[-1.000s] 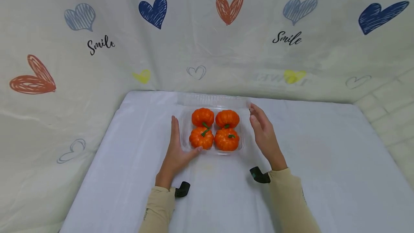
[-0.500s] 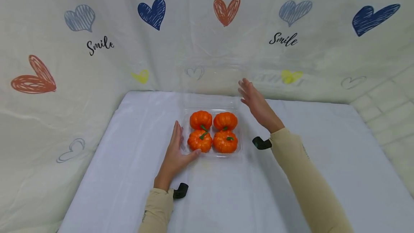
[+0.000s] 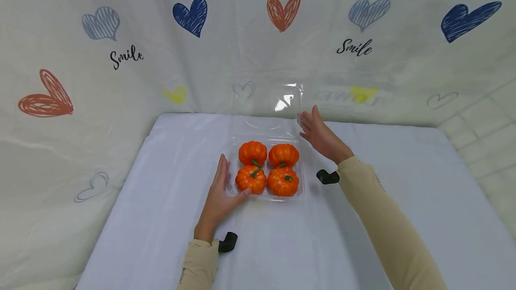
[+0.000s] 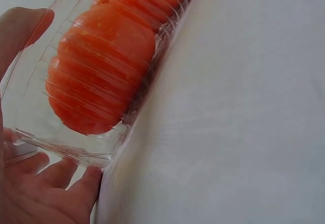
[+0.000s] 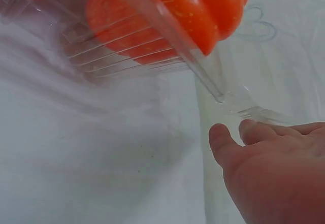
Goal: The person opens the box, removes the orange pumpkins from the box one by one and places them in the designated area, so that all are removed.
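A clear plastic clamshell container (image 3: 278,199) sits on the white-covered table, holding several small orange pumpkins (image 3: 283,181) with green stems. Its hinged lid (image 3: 258,122) is raised at the back and catches a bright glare. My left hand (image 3: 219,202) holds the container's front left corner. In the left wrist view the thumb lies at the front rim and the fingers press the left wall, a pumpkin (image 4: 101,66) showing through. My right hand (image 3: 322,135) has extended fingers beside the lid's right edge; whether they touch it is hard to tell.
The white tablecloth (image 3: 387,191) spreads around the container. Behind the table hangs a pale backdrop (image 3: 225,57) printed with hearts and "Smile". A black camera mount (image 3: 228,242) sits at the left wrist, another black mount (image 3: 327,176) at the right.
The lid has swung from low over the container's back edge to a raised position. My right hand has moved back and up alongside it. The left hand stays at the corner.
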`<state>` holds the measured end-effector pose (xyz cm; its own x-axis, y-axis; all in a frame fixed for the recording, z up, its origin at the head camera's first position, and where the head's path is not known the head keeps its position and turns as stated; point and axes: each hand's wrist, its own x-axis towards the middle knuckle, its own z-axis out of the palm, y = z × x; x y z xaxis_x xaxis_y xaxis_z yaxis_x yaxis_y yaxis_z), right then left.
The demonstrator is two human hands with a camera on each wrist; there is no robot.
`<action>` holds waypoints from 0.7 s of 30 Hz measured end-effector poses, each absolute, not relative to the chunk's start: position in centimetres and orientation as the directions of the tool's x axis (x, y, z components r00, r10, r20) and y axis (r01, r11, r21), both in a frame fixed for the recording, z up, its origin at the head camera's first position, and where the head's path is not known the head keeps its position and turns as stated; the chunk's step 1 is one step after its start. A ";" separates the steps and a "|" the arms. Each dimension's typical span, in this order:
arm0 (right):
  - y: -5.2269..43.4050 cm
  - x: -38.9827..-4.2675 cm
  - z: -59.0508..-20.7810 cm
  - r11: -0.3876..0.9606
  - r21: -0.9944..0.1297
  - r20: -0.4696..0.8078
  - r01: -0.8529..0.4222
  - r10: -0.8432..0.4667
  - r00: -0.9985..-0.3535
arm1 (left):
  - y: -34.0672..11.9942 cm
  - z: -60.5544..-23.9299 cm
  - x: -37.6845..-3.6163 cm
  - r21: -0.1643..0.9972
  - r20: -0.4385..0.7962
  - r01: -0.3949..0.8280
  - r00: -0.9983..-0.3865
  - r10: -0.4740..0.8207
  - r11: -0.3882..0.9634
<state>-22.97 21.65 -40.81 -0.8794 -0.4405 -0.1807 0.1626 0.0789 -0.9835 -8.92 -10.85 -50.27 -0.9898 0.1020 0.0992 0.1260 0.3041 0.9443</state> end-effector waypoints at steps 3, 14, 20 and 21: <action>21.4 -23.2 -41.5 0.070 -0.978 -0.206 0.196 -0.440 -0.874 | -11.0 -50.3 -8.9 0.943 0.097 0.123 -0.990 0.098 0.309; 21.6 -22.6 -44.1 0.105 -0.944 -0.329 0.313 -0.406 -0.853 | -10.9 -50.1 -8.8 0.936 0.098 0.126 -0.990 0.101 0.329; 22.1 -22.1 -43.5 0.224 -0.952 -0.282 0.211 -0.358 -0.890 | -10.9 -50.5 -8.8 0.936 0.117 0.148 -0.987 0.114 0.321; 22.3 -22.0 -43.2 0.277 -0.945 -0.268 0.176 -0.339 -0.902 | -10.9 -50.5 -8.8 0.935 0.117 0.148 -0.987 0.114 0.321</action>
